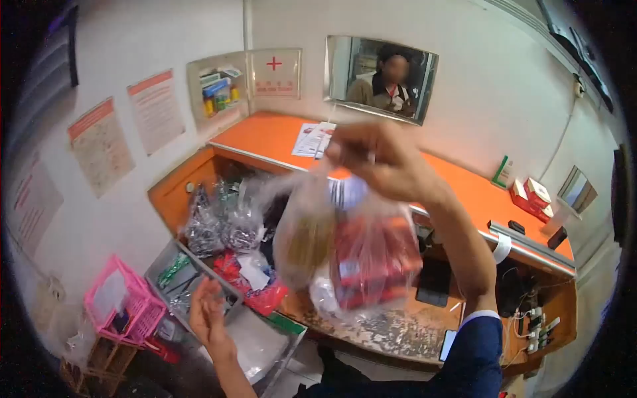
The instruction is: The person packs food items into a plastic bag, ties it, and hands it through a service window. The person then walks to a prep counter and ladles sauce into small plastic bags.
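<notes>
My right hand (388, 162) is raised in front of me, its fingers closed on the gathered top of a clear plastic bag (378, 259). The bag hangs below the hand; red boxes and a yellowish item show through it, too blurred to name. Lower down on the left, my left hand (211, 317) is held with its fingers apart and nothing in it. It is near a grey bin (189, 278) with compartments of small packets and a tray of clear plastic (259, 345).
Several filled plastic bags (225, 215) lie on the shelf under an orange counter (265, 136). A pink basket (126, 302) stands at left. On the counter are papers (313, 138) and red boxes (531, 199). A mirror (381, 79) shows a person. Plugs and cables (534, 328) are at right.
</notes>
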Demonstrator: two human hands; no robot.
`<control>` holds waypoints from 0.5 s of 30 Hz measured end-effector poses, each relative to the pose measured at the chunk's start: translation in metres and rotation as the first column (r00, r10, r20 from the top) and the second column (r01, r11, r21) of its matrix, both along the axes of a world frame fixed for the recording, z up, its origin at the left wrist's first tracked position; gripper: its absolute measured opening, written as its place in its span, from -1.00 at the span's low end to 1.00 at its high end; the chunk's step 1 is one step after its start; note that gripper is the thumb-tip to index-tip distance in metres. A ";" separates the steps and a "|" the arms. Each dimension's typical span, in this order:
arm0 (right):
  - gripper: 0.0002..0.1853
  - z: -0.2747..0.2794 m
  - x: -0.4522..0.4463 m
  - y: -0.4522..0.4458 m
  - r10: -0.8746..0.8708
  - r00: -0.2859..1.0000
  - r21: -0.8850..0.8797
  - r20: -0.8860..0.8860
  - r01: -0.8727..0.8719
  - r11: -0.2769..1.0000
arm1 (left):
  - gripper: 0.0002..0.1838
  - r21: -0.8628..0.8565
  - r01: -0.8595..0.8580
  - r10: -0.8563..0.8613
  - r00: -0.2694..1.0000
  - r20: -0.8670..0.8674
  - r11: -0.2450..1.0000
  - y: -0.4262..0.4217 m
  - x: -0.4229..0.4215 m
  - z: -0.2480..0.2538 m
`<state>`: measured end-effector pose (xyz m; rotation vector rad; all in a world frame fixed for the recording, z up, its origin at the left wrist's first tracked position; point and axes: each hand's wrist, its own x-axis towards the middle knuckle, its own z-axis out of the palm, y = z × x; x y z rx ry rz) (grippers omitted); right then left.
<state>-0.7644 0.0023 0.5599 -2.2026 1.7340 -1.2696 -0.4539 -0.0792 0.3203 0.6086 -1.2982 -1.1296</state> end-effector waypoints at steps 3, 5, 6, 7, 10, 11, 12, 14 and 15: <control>-0.77 0.024 -0.119 -0.047 -0.052 0.994 0.069 -0.099 0.059 0.996 | -0.48 0.297 -0.071 0.045 0.995 0.094 0.952 -0.010 -0.008 -0.067; -0.78 0.029 -0.185 -0.081 -0.070 0.996 0.030 -0.049 0.072 0.997 | -0.51 0.400 -0.180 0.099 0.971 0.216 0.899 -0.008 0.007 -0.107; -0.78 0.030 -0.218 -0.097 -0.088 0.995 0.053 -0.042 0.090 0.995 | -0.54 0.469 -0.255 0.154 0.958 0.244 0.846 -0.004 0.015 -0.124; -0.78 0.029 -0.251 -0.112 -0.105 0.994 0.080 -0.036 0.108 0.991 | -0.57 0.533 -0.327 0.205 0.939 0.276 0.780 0.005 0.028 -0.145; -0.70 0.016 -0.351 -0.155 -0.263 0.955 0.085 -0.135 0.276 0.957 | -0.52 -0.005 -0.273 0.261 0.913 0.313 0.962 0.036 0.081 -0.223; -0.70 0.010 -0.374 -0.162 -0.257 0.957 0.088 -0.135 0.270 0.959 | -0.53 0.249 -0.406 0.307 0.883 0.356 0.879 0.048 0.090 -0.225; -0.68 0.003 -0.396 -0.170 -0.279 0.955 0.086 -0.105 0.288 0.954 | -0.54 0.476 -0.512 0.336 0.849 0.409 0.715 0.060 0.096 -0.224; -0.66 -0.014 -0.451 -0.192 -0.295 0.944 0.037 -0.147 0.303 0.952 | -0.55 0.655 -0.584 0.350 0.812 0.467 0.480 0.085 0.097 -0.224; -0.66 -0.024 -0.481 -0.206 -0.294 0.931 -0.012 -0.217 0.299 0.954 | -0.61 0.576 -0.578 0.372 0.815 0.445 0.578 0.096 0.096 -0.224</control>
